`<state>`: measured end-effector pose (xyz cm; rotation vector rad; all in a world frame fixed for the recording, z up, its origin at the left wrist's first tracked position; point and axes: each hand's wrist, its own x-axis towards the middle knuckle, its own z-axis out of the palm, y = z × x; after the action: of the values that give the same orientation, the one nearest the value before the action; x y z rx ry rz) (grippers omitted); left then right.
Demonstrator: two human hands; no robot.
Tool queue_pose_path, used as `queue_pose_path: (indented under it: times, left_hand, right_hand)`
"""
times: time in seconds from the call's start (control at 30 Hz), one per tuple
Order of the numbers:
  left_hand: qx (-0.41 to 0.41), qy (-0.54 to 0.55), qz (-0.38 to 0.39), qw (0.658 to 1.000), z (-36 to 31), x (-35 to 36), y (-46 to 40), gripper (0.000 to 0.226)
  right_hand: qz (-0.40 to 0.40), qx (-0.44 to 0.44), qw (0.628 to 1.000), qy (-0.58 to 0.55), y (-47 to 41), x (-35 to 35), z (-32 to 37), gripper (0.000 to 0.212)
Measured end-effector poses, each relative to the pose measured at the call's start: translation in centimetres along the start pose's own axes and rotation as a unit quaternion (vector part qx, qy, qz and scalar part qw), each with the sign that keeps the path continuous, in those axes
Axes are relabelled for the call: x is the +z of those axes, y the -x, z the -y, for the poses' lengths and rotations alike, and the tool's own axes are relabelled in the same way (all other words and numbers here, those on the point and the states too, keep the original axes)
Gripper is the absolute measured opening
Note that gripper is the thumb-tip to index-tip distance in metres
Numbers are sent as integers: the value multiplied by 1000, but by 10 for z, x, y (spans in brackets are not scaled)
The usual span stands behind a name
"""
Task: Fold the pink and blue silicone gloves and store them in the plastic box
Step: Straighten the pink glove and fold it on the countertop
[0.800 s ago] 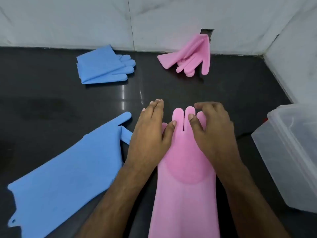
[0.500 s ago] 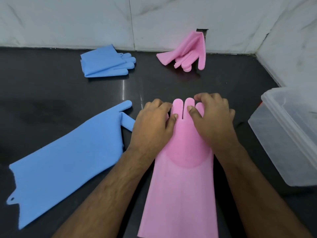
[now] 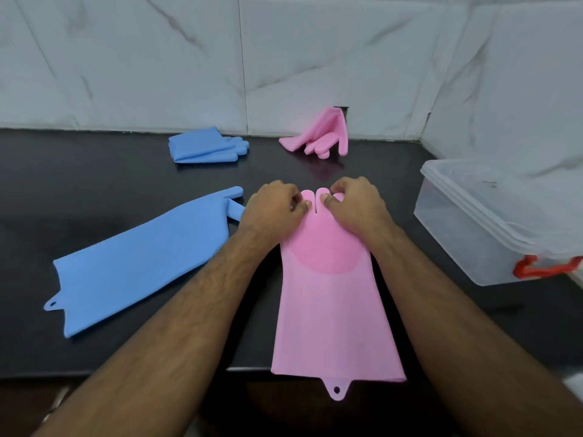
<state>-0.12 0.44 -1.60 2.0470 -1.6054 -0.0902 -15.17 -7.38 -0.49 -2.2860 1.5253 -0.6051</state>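
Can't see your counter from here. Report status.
Left hand and right hand pinch fingertips of flat pink silicone glove. Clear plastic box lidded, on the right. Nothing blocks the fold.

plastic box (image 3: 492, 222) cut off at right edge, pink glove (image 3: 334, 298) fingers partly under both hands
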Motion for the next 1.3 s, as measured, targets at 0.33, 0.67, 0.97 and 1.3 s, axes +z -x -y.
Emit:
queue_pose_path:
  times: [0.33,0.67,0.97,1.3]
  left_hand:
    - [-42,130,-92,986,0,15,-17,52]
    - [-86,-23,-180,980,12,20,-76,41]
    - [-20,-36,-152,988,29,35,-138,34]
    - [23,24,-157,987,29,38,-154,25]
  right_hand:
    - [-99,35,970,-220,-31,4,-24,53]
    - [-149,56,937,-312,-103,21,-34,29]
    - [-90,20,954,-286,-162,39,-39,31]
    - [-174,6,908,-382,-182,46,-47,17]
